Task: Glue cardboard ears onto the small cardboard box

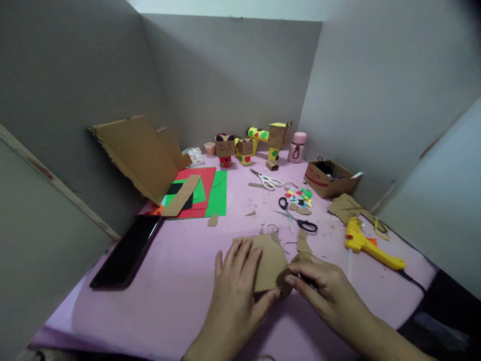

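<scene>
A brown cardboard piece (269,258) lies before me near the front of the pink table. My left hand (237,283) rests flat over its left side, fingers spread, with the thumb at its lower edge. At the right edge, my right hand (330,288) pinches a smaller cardboard piece (302,257) with a curved outline, close against the bigger one. Part of that small piece is hidden behind my fingers. Just beyond are cardboard scraps (303,242) and thin curled offcuts. Black-handled scissors (298,221) lie partly spread past them.
A yellow glue gun (370,245) with its cord is at right, near an open box of supplies (326,183). White scissors (267,179) and coloured paper bits (300,197) lie farther back. A phone (128,253) and coloured sheets (220,193) are left. Cardboard animal figures (225,148) stand behind.
</scene>
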Demonstrator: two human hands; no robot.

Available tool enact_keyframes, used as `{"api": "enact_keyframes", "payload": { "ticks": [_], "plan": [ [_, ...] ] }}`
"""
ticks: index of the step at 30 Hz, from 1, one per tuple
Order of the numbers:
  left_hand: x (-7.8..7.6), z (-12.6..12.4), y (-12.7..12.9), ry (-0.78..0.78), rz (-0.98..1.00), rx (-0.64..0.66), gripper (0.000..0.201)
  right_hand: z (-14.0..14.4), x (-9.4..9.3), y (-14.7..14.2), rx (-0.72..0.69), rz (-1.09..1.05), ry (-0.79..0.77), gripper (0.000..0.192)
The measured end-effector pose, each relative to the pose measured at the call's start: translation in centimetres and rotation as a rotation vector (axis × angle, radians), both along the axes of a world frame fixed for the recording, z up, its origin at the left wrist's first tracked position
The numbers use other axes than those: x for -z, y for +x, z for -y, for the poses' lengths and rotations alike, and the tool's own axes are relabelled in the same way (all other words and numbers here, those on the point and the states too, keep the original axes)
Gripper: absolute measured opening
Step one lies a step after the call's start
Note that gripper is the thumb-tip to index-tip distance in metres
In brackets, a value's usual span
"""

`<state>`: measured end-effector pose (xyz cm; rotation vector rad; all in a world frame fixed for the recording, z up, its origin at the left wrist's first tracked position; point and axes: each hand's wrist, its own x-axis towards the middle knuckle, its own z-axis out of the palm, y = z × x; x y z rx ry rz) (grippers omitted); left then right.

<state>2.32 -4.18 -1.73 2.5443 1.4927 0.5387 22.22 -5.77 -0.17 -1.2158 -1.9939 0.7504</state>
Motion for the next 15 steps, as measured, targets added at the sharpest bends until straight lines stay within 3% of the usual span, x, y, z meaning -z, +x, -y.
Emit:
{"api": "enact_keyframes", "payload": {
  "ticks": [15],
  "plan": [
    [0.07,-0.12,0.09,-0.085,-0.041,-0.033,0.059,-0.19,0.39,-0.20,0.045,-0.043,-0.008,0.025]
  ]
}}
